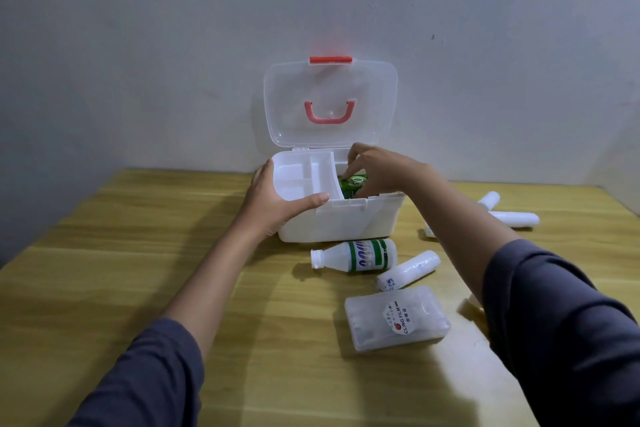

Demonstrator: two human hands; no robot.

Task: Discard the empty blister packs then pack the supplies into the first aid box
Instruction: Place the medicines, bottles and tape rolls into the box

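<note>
The white first aid box stands open against the wall, its clear lid upright with a pink handle. A white divided tray fills its left half. My left hand grips the box's front left corner. My right hand reaches into the right half and holds a green pack, partly hidden by my fingers. On the table in front lie a white bottle with a green label, a white gauze roll and a clear flat case labelled cling film.
More white rolls lie on the wooden table to the right of the box, partly behind my right arm. A small pale object peeks out by my right sleeve. The grey wall rises directly behind the box.
</note>
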